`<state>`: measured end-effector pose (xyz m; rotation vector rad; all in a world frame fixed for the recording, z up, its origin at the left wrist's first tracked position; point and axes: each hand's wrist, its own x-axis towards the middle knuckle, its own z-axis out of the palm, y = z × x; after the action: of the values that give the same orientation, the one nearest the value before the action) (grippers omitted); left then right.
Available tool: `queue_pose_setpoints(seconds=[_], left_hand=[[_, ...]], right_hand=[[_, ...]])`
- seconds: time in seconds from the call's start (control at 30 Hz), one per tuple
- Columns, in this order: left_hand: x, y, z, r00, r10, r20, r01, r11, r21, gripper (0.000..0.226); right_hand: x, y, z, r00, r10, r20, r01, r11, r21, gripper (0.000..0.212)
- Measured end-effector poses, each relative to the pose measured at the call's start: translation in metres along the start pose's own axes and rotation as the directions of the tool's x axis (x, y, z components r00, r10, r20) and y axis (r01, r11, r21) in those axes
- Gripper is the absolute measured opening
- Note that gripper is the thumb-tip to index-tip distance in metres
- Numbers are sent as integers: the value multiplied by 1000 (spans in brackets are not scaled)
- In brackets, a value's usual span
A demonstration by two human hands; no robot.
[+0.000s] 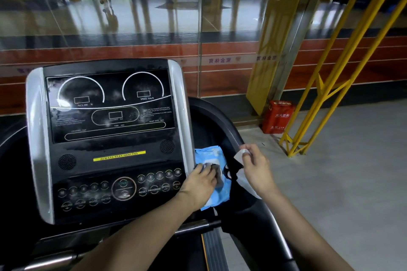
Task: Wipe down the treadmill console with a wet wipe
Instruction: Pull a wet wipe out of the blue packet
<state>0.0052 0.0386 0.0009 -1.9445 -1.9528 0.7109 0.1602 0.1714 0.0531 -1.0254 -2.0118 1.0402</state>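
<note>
The black treadmill console (110, 138) with silver side trims fills the left; its dark display shows dusty smears. A blue wet wipe pack (212, 156) lies in the tray just right of the console. My left hand (201, 182) rests on the pack, fingers pressing at its grey flap. My right hand (255, 167) is to the right of the pack, pinching a white wet wipe (239, 156) that hangs down behind the hand toward the handrail.
A black curved handrail (222, 125) wraps the tray on the right. A red fire extinguisher box (277, 116) and a yellow metal frame (326, 86) stand on the grey floor beyond. A glass wall runs behind the console.
</note>
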Motion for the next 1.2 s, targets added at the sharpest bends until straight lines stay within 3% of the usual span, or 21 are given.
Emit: queue_pose_setpoints(seconds=[0.1,0.3,0.43,0.5,0.6,0.67,0.73,0.83,0.97,1.1,1.2], left_hand=[[3,7,-3,997,-28,70,31,999,-39,66],[6,11,-15,986,-57,158,75,991,-110,72],[-12,7,-31,993,-122,-6,112,925,-363,61],[-29,6,-38,939,-322,-123,179,760,-625,55],[-53,-7,-51,766,-641,-52,228,346,-910,40],[-67,-21,-56,697,-716,39,184,127,-975,39],[-80,-37,-61,680,-726,105,108,-43,-993,39],[-99,-58,-66,672,-730,129,-25,-196,-980,33],[-132,-90,-73,584,-794,170,-92,-272,-958,20],[-171,-131,-70,512,-848,139,-152,-249,-957,23],[-200,-166,-66,522,-851,59,-144,-157,-977,30]], right_hand=[[0,5,-2,1000,8,13,-8,1000,18,25],[-5,0,-8,999,37,17,-39,981,189,17],[-9,-20,-14,999,-11,40,-2,945,326,16],[-13,-38,-16,998,-56,38,37,921,388,16],[-18,-71,-16,991,-124,53,83,869,488,14],[-20,-96,-11,981,-171,88,98,837,538,13],[-20,-121,-2,971,-213,110,113,811,574,13],[-19,-155,16,951,-268,157,123,789,602,9],[-17,-196,47,933,-319,168,161,786,596,9],[-8,-223,84,918,-338,207,183,825,534,12],[-5,-239,111,919,-316,236,167,854,493,9]])
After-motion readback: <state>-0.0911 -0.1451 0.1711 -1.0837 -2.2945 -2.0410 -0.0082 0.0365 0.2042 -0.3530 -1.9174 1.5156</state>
